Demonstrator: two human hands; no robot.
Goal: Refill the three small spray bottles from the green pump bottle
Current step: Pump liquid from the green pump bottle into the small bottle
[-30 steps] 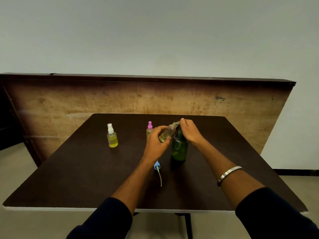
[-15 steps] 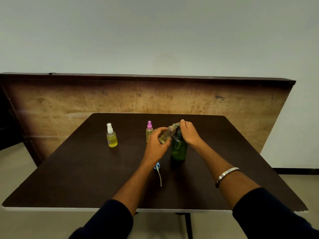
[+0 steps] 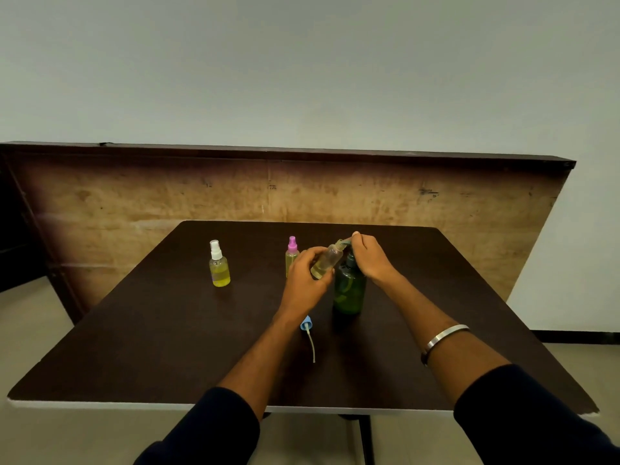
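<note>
The green pump bottle (image 3: 349,292) stands upright on the dark table (image 3: 167,330). My right hand (image 3: 370,256) rests on top of its pump head, fingers curled over it. My left hand (image 3: 307,276) grips an uncapped clear spray bottle (image 3: 327,260), tilted so its mouth meets the pump spout. It holds a little yellowish liquid. Its blue spray cap with dip tube (image 3: 307,325) lies on the table below my left wrist. A pink-capped spray bottle (image 3: 291,255) stands just behind my left hand, partly hidden. A white-capped spray bottle (image 3: 218,265) with yellow liquid stands farther left.
A wooden board (image 3: 134,203) stands upright behind the table against a pale wall. The table's front edge (image 3: 167,405) is white. A metal bangle (image 3: 443,340) sits on my right wrist.
Both hands and the bottles stay almost where they were; only a slight shift of the view is visible.
</note>
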